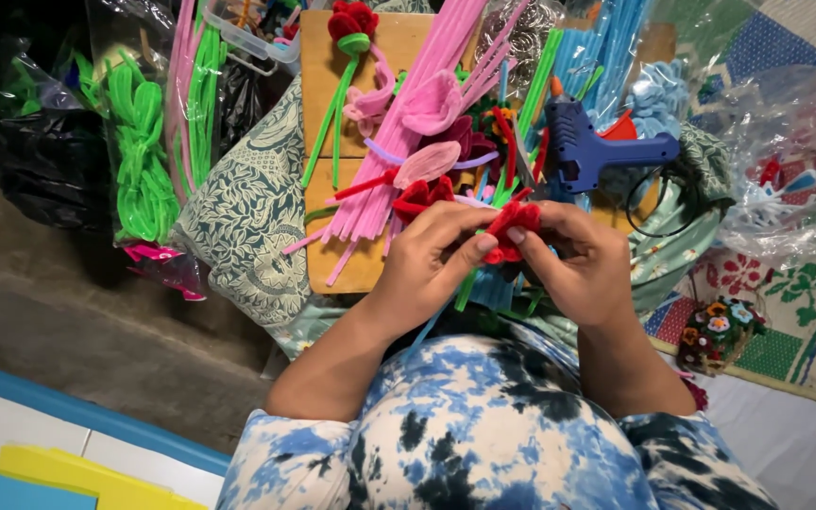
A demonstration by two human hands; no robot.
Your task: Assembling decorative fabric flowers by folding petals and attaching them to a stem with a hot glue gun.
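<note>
The red pipe-cleaner flower (510, 229) sits pinched between both hands, half buried under fingers, so its full shape is hard to read and whatever stem it has is hidden below the palms. The left hand (432, 255) closes on it from nine o'clock, thumb pressed against the petals; the right hand (578, 260) clamps it from three o'clock. At twelve o'clock lie pink pipe cleaners (408, 142) on a wooden board (318, 94), with a blue glue gun (592, 146) at one o'clock.
</note>
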